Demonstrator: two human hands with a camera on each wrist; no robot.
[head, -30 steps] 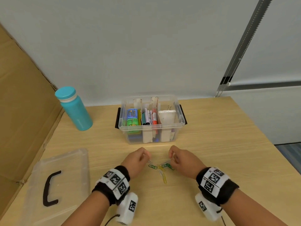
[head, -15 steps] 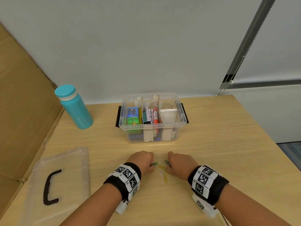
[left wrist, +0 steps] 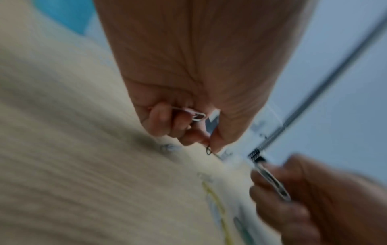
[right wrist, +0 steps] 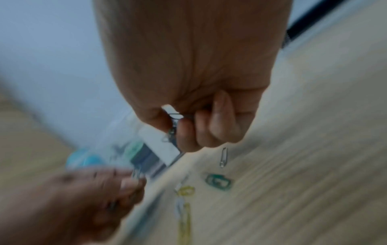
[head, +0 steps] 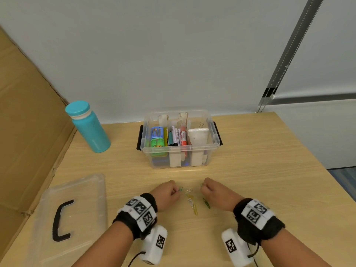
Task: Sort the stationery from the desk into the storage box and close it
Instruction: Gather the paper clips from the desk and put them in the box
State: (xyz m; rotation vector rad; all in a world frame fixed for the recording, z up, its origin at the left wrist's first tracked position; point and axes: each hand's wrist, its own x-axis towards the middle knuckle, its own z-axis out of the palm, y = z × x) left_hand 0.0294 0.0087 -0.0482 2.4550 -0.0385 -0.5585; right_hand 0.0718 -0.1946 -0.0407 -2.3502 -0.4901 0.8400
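Gathering of loose paper clips (head: 193, 204) from the desk (head: 260, 160), in front of the open storage box (head: 180, 160). Left hand (head: 167, 194) curled, pinching a green clip at the fingertips and keeping a pale clip tucked under the bent fingers (left wrist: 165, 119). Right hand (head: 216, 193) likewise curled, with clips pinched between thumb and fingers (right wrist: 186, 132). Several clips left lying flat between the two hands: yellow, white and green, some overlapping. Box already stocked with markers and small cases in its divided sections; clear lid (head: 73, 214) with black handle lying apart at the left, beside a teal bottle (head: 90, 128). Likely best technique: slide each flat clip toward a fingertip or nail edge to lift one end, then pinch; keep collected clips trapped against the palm so none slips out during further picking. Probable risk: tangled clips dragging neighbours along and dropping short of the box. Lid closure not yet due.
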